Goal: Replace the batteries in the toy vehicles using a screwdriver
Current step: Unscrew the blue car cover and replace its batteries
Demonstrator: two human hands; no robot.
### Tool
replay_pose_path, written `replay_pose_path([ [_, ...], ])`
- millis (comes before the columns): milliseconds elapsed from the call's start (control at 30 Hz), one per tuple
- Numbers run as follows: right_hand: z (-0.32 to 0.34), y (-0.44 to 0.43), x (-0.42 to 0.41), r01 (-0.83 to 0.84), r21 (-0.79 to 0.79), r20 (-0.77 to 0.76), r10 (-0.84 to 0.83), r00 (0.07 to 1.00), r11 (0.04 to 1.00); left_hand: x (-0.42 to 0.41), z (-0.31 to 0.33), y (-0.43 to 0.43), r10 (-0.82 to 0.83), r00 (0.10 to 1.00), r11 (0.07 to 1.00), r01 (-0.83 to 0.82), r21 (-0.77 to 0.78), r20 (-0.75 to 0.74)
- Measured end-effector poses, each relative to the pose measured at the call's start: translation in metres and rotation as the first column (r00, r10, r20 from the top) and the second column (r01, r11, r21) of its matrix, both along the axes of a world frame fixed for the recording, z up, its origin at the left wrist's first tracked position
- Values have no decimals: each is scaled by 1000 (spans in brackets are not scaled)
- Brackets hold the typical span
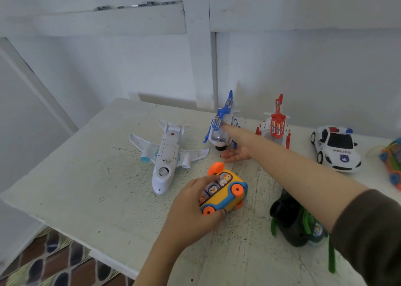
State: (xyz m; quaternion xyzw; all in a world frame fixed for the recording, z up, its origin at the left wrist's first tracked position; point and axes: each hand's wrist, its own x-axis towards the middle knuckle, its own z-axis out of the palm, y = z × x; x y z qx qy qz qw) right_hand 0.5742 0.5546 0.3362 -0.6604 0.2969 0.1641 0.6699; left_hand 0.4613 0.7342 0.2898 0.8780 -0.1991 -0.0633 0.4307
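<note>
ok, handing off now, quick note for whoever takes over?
Left hand grips the yellow bus on the table.
Right hand is at the blue helicopter; grip unclear.
White plane lies belly up; red helicopter and police car stand behind.
Done: nothing visibly opened.
Left: all swaps, it seems; no screwdriver or batteries in view.
</note>
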Motion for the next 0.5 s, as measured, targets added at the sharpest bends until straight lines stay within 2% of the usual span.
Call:
replay_pose_path([
  [367,7,7,-6,-5,-18,-50,4,999,1000,2,-1,6,43,984,986,-69,-152,-170],
  [500,18,0,-20,-32,-31,-19,31,999,999,4,6,6,67,969,965,-124,-232,-239],
])
